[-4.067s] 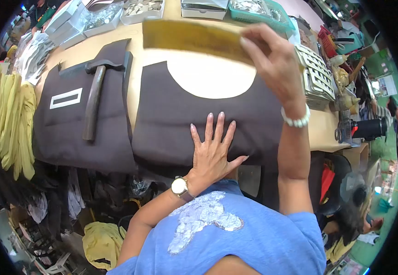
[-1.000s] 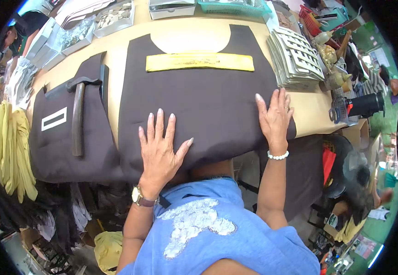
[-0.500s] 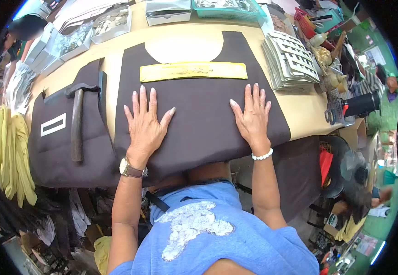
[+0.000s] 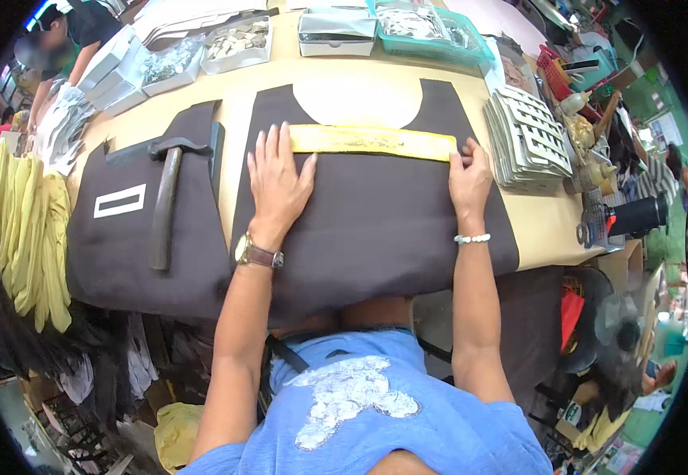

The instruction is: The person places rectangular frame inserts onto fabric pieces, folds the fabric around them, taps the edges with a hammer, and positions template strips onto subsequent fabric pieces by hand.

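A dark brown apron-shaped fabric panel (image 4: 367,229) lies on the table with a curved neck cut-out at its far edge. Across its upper part lies a long yellow strip (image 4: 371,141) with dark smudges along it. Flat on the panel, my left hand (image 4: 279,186) has its fingers stretched out over the strip's left end. My right hand (image 4: 470,182) has curled fingers, with thumb and fingertips closed at the strip's right end. To the left, a hammer (image 4: 168,202) rests on a second dark panel (image 4: 130,253), beside a white rectangular frame (image 4: 120,200).
A stack of white cut-out templates (image 4: 526,134) stands at right. Small boxes of parts (image 4: 237,43) and a teal basket (image 4: 435,51) line the far side. Yellow cloths (image 4: 23,229) hang at left. Another person (image 4: 82,39) is at the far left.
Both hands have moved up the panel to the strip's two ends. The right fingers, spread flat before, have closed at its right end. The view has shifted slightly.
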{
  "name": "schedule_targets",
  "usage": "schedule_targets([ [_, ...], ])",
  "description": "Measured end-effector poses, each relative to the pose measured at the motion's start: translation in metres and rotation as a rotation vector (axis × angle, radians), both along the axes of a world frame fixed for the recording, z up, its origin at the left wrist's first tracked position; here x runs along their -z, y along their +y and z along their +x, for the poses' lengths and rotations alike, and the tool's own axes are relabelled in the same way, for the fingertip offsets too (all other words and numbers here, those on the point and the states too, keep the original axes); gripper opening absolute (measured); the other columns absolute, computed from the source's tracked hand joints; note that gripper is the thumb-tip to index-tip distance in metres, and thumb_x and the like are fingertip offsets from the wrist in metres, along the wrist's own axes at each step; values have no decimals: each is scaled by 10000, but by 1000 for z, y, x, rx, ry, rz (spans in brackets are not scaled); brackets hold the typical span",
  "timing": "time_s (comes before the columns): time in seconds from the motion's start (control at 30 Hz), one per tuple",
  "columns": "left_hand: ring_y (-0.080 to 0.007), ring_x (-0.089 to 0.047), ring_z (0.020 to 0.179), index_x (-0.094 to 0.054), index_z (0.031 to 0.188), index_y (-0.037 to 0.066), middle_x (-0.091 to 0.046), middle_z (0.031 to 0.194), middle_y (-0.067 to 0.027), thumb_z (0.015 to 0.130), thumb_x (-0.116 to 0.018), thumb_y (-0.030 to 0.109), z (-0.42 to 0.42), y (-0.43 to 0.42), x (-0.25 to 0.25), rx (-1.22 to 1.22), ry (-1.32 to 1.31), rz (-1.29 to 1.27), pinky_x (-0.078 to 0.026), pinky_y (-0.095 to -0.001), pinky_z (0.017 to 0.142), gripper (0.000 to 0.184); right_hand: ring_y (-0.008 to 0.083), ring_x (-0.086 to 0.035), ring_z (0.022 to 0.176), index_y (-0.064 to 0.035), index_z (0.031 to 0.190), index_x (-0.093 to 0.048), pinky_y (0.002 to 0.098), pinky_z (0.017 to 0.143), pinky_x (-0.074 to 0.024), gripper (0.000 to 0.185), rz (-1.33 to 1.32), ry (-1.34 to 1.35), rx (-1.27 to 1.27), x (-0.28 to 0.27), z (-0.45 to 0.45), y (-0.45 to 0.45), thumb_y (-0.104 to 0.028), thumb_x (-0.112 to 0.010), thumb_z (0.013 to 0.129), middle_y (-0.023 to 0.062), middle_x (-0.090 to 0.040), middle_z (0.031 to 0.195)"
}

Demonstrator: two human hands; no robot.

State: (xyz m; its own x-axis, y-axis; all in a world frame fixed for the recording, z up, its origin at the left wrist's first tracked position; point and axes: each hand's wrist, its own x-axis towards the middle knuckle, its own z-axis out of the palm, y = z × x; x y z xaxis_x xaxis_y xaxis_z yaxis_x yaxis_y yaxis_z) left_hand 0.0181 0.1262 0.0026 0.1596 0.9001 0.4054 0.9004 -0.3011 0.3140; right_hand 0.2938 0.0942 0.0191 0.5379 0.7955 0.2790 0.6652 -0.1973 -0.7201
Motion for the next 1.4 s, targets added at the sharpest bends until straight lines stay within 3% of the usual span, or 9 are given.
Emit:
schedule_targets([
  [0.2,-390,-382,1260,-412,1309,-42,-481,1276,-255,824,-648,256,-14,-3,3,-59,-114,-24,-293,-449,1057,616,241,-596,868,37,1164,-543,365,801,-481,378,46,-165,82,16,3,-3,-118,-604,825,141,-616,961],
  [0.33,-384,-447,1210,-465,1283,-11,-527,1221,-255,818,-644,228,-8,-8,-4,-5,-127,-11,-278,-513,1040,553,214,-618,839,36,1157,-553,342,810,-482,329,83,117,74,10,3,-2,-93,-571,855,121,-649,887],
  [0.5,-244,-598,921,-586,1116,41,-674,882,-51,823,-621,161,-10,-10,-11,-123,-243,13,-286,-561,1017,318,162,-629,860,74,1155,-536,295,819,-475,296,141,243,13,12,9,-1,-54,-523,888,123,-671,908],
  [0.73,-248,-617,854,-629,1025,59,-672,799,-56,812,-626,149,-11,-13,-17,-174,-280,-11,-284,-581,1008,232,154,-626,859,86,1150,-531,278,811,-472,293,150,280,1,14,10,-2,-48,-518,889,127,-671,915],
  [0.93,-259,-600,961,-603,1085,59,-670,927,-73,803,-643,220,-8,-16,-26,-120,-159,-75,-285,-565,1002,327,207,-634,880,81,1140,-544,307,830,-475,324,14,137,-72,-1,10,-5,-80,-566,860,160,-664,946],
  [0.97,-293,-541,1084,-545,1175,32,-622,1081,-131,796,-653,274,-9,-17,-32,-78,-96,-201,-295,-553,1002,462,260,-618,957,77,1162,-529,348,874,-464,359,-71,99,-104,-8,11,-7,-96,-579,852,191,-633,1045],
  [1.1,-379,-366,1264,-389,1322,-22,-454,1305,-227,811,-640,346,0,-32,-36,0,118,-160,-277,-551,1025,679,319,-535,1102,57,1219,-490,384,963,-409,436,-65,-35,-227,-9,10,-15,-118,-605,837,212,-536,1212],
  [1.23,-390,-270,1325,-361,1354,-11,-359,1389,-227,855,-588,372,6,-44,-4,-13,77,-77,-236,-553,1050,669,344,-433,1213,36,1243,-470,396,1034,-343,478,-19,-213,-225,11,1,-35,-118,-621,817,210,-454,1294],
  [1.4,-394,-311,1303,-395,1330,-11,-433,1331,-221,853,-604,296,-5,-40,1,-82,-42,-12,-240,-535,1055,605,329,-462,1190,30,1223,-496,395,1022,-356,447,18,-190,-211,10,3,-34,-102,-617,814,200,-497,1257],
])
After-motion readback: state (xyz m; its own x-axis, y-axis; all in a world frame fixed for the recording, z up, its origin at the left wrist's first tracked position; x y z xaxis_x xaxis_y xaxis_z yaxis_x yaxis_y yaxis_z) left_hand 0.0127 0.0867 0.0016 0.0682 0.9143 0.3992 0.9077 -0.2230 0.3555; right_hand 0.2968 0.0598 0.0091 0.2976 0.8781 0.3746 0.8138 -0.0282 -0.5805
